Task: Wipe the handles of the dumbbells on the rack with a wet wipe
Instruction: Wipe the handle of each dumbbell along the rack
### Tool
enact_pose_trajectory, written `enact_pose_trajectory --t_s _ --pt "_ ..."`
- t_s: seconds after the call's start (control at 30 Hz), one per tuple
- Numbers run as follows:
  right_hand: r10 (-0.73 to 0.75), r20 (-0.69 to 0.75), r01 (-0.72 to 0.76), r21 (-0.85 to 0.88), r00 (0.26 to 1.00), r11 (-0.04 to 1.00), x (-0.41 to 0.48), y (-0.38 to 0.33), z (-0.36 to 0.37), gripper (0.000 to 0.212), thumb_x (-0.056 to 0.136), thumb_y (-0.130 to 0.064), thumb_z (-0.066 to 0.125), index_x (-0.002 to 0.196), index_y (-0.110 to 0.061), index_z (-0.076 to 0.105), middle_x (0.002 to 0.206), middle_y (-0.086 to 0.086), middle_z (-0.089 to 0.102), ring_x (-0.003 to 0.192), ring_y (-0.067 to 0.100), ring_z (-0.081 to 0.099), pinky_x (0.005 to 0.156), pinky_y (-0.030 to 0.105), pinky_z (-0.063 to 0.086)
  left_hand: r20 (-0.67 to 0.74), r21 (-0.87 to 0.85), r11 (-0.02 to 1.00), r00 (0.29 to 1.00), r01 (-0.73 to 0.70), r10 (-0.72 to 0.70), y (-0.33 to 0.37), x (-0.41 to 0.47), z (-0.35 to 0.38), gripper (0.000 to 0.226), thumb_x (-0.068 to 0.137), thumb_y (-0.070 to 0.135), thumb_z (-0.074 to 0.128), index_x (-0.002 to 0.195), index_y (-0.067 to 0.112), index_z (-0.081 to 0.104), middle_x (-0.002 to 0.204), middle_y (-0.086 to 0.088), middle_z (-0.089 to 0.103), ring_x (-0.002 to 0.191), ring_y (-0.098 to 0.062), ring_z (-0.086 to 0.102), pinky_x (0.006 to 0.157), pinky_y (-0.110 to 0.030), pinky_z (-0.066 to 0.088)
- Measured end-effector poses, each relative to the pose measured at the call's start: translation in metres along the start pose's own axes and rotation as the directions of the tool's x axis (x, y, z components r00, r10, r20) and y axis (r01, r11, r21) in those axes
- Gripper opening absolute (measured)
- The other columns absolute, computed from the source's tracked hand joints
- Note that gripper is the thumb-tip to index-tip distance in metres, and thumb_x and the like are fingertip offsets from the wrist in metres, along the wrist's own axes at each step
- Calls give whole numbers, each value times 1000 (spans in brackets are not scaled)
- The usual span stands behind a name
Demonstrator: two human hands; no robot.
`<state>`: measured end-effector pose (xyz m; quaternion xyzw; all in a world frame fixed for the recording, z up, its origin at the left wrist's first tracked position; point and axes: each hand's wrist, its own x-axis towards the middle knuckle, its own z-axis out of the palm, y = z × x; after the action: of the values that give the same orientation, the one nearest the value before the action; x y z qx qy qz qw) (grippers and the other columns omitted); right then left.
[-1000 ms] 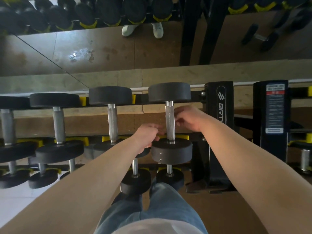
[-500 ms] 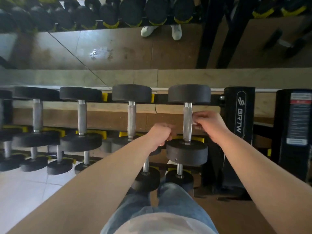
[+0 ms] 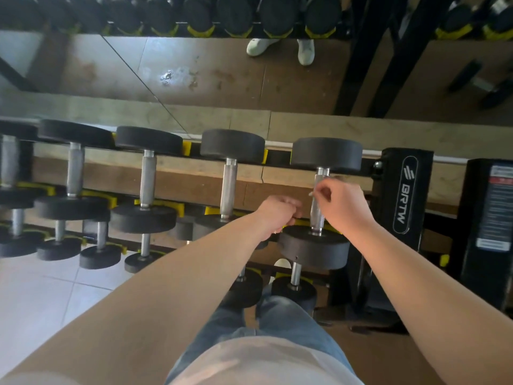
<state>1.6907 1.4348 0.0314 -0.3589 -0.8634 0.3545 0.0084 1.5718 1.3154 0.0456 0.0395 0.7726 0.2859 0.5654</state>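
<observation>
The rightmost dumbbell on the top tier of the rack has black round heads and a knurled steel handle. My right hand is closed against the upper right side of that handle. It pinches a small pale wet wipe, which mostly hides behind the fingers. My left hand is a closed fist just left of the handle's lower part, and nothing shows in it. Three more dumbbells stand in the same row to the left.
Lower tiers hold smaller dumbbells in yellow cradles. A black rack upright stands right of my right hand. Another dark post with a label is at the far right. A mirror rises behind the rack. White floor tiles lie at lower left.
The view has swung left, so the rack and both hands sit further right in frame. Both hands stay at the same dumbbell handle, the right one slightly higher on it.
</observation>
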Motion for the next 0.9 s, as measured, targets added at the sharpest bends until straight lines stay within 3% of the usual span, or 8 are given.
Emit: enact_pose_trajectory --t_s 0.1,0.23,0.3,0.4,0.53,0.63,0.77,0.9 --pt "62 -99 -57 54 993 997 0 -3 1 12 98 -20 64 108 -17 70 98 -6 67 84 9 63 81 30 56 0 22 999 999 -36 36 1 4 3 29 105 15 54 130 24 65 101 2 71 69 -7 57 45 -16 39" --pt "82 278 -50 -118 957 992 -24 -2 7 17 99 -23 61 112 -21 72 109 -2 71 98 18 69 91 37 58 10 74 995 998 -69 68 1 9 10 32 103 22 56 133 26 65 94 -1 69 72 -12 58 48 -21 38" --pt "88 346 -29 -174 934 984 -28 -2 6 15 99 -26 61 107 -27 74 109 -4 71 96 17 69 89 39 59 24 79 994 997 -71 69 -1 11 13 31 102 23 57 131 27 65 96 0 70 76 -11 60 53 -23 39" --pt "46 193 -12 -176 980 984 -13 -5 3 13 100 -28 60 108 -26 71 106 -7 67 92 14 65 83 36 58 30 67 995 997 -69 67 -2 11 13 30 102 28 59 131 27 65 91 -2 66 77 -12 56 60 -26 41" --pt "84 -66 -80 57 994 995 4 -9 6 13 97 -22 67 107 -17 74 109 -6 59 94 12 59 83 24 46 31 47 996 996 -79 78 6 6 9 34 105 34 55 137 23 61 99 -11 67 70 -14 59 76 -38 58" --pt "131 -32 -125 161 991 979 -3 -9 14 15 97 -23 67 109 -20 75 108 -2 68 96 11 63 84 20 49 22 33 990 990 -139 138 5 8 7 37 103 44 57 133 23 65 90 0 69 68 -9 58 55 -23 42" --pt "135 42 -141 206 990 968 -11 -9 10 25 102 -21 60 123 -19 72 119 -2 71 106 9 64 88 18 45 3 -162 985 998 -58 59 3 9 6 34 101 43 61 127 22 67 104 1 75 88 -8 70 54 -19 43" --pt "132 64 -144 235 989 961 -14 -6 5 26 103 -15 56 121 -20 73 111 -11 66 93 -1 59 81 10 44 -36 -326 940 995 -103 96 3 17 6 27 97 29 70 122 20 73 99 -4 75 69 -7 63 58 -20 44"
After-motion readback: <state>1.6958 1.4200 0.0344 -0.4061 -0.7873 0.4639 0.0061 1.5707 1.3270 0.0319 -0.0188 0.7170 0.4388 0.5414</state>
